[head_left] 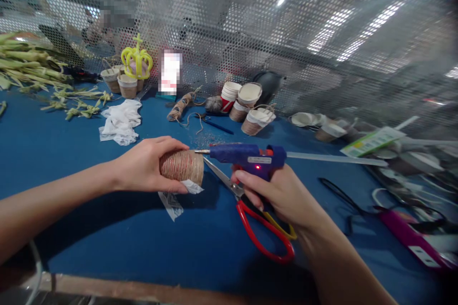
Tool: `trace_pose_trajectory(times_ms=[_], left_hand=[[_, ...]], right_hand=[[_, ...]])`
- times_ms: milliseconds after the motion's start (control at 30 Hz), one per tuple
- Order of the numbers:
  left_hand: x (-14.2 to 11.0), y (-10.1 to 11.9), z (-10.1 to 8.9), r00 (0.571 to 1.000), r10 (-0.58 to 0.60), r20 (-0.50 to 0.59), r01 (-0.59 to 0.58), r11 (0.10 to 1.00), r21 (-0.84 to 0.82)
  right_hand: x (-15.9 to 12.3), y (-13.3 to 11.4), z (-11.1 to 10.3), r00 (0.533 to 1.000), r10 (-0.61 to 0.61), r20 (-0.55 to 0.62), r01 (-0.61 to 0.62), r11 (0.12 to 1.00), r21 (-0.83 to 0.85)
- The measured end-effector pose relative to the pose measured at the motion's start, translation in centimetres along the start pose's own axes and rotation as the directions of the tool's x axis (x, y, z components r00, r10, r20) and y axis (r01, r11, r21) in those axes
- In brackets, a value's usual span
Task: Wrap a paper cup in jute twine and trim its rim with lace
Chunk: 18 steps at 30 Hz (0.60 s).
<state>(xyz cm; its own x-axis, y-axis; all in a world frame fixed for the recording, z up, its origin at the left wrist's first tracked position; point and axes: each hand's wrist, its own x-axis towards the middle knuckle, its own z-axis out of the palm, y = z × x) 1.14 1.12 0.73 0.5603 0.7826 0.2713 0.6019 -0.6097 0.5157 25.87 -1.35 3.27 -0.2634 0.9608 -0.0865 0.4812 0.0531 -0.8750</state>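
Left hand (148, 164) is curled round a tipped twine-wrapped cup (181, 167), in from the table's (200, 248) near edge; right hand (277, 190) has a blue glue gun (238, 154) gripped level, nozzle (202, 151) by the cup's end.

The twine-wrapped cup (182, 167), tan with reddish streaks between its coils, is held on its side. The dark blue hot glue gun (238, 154), held level, shows a lit red light; its metal nozzle points left at the cup's upper right edge. A translucent glue stick (332, 157) juts from its rear.
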Motion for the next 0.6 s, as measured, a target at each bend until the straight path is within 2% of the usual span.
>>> trace_pose_trajectory(times_ms=[100,367,600], left_hand=[[0.01,-0.21,0.10,0.999,0.023,-0.033,-0.022,0.999,0.033],[-0.08,-0.74,0.09,0.996,0.023,-0.087,-0.018,0.998,0.068],[-0.18,-0.73,0.44,0.988,0.102,-0.113,-0.089,0.989,0.116]], right_hand=[[-0.12,-0.06,-0.09,1.000,0.002,-0.009,-0.002,1.000,0.008],[-0.88,-0.64,-0.59,0.998,0.035,0.057,-0.030,0.995,-0.090],[-0.75,-0.88,-0.64,0.999,0.025,0.045,-0.021,0.996,-0.081]])
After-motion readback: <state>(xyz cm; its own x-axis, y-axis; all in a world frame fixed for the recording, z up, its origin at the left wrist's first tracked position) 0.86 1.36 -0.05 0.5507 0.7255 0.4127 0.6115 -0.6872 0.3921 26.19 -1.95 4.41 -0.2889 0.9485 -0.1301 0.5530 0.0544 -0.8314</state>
